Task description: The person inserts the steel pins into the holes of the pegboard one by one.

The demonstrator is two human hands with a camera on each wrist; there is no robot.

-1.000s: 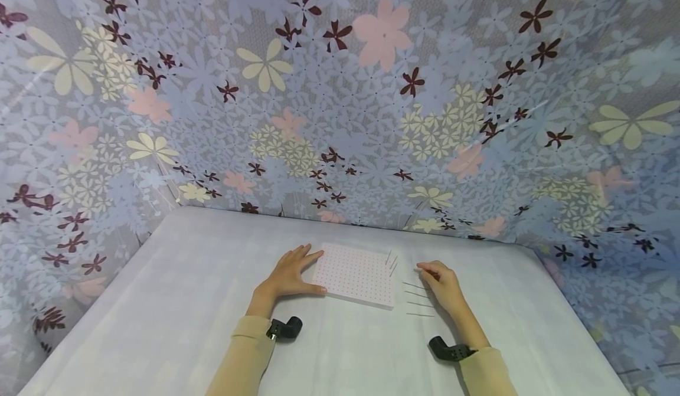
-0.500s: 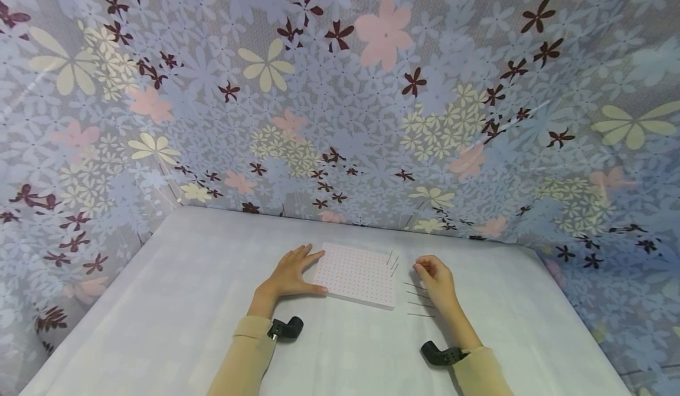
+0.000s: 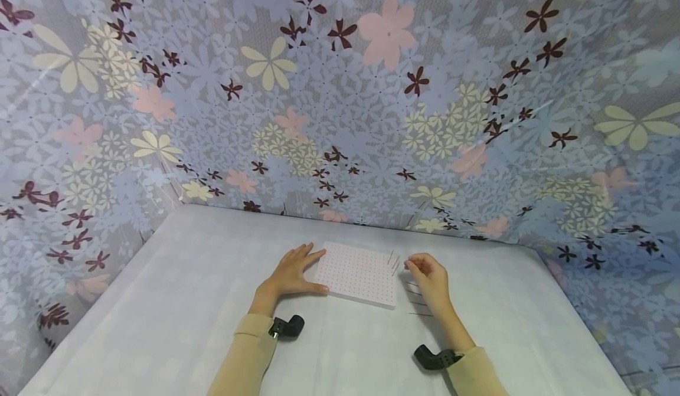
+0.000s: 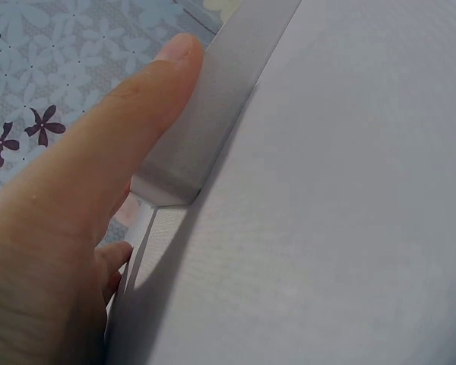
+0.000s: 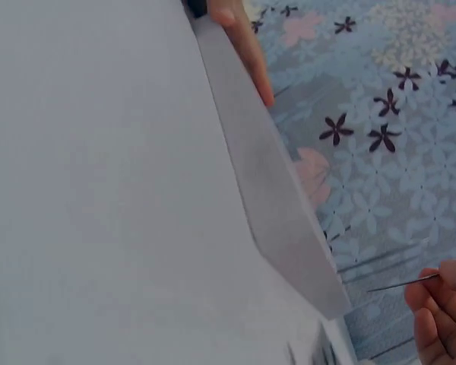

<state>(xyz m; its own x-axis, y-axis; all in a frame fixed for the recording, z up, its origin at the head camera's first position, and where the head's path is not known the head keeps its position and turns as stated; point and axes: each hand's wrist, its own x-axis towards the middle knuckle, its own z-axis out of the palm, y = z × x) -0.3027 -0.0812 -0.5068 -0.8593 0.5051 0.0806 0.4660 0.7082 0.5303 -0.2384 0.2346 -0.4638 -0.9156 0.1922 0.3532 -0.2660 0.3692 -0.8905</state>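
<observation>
A flat white board (image 3: pixel 350 275) with rows of small reddish dots lies mid-table. My left hand (image 3: pixel 289 273) spreads across its left edge, thumb at the near side and index finger at the far corner. In the left wrist view the straight thumb (image 4: pixel 148 103) lies along the board's side wall (image 4: pixel 213 99). Just off the board's right edge, my right hand (image 3: pixel 430 278) pinches a thin needle (image 5: pixel 399 286) between thumb and finger, its tip pointing toward the board. Several similar needles (image 3: pixel 394 261) stand tilted at the board's far right corner.
More needles (image 3: pixel 420 314) lie in a loose column on the white-covered table (image 3: pixel 159 301), right of the board and partly behind my right hand. A flower-patterned cloth (image 3: pixel 340 118) hangs beyond the table's far edge. Each wrist wears a black camera mount (image 3: pixel 435 358).
My right hand has moved left from above the loose needles to beside the board's right edge. The left hand and board stay in place.
</observation>
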